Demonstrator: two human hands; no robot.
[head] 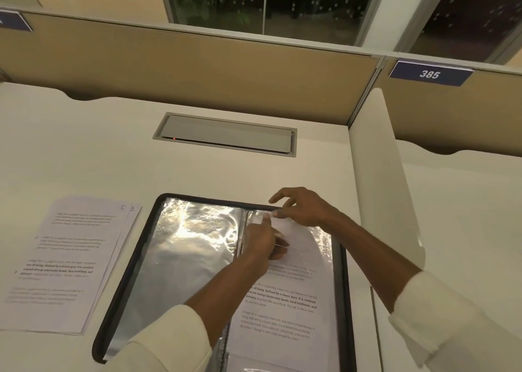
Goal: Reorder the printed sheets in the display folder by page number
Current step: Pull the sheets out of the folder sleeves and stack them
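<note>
A black-edged display folder lies open on the desk. Its left clear sleeve shows no sheet and shines with glare. In the right sleeve lies a printed sheet, its top part sticking out at the sleeve's upper edge. My left hand pinches the sleeve's top near the spine. My right hand pinches the sheet's top edge, its index finger raised. A stack of loose printed sheets lies left of the folder, the top one marked 5 by hand.
A grey cable hatch is set into the desk behind the folder. A white divider panel stands to the right, and a tan partition with a blue 385 label runs along the back.
</note>
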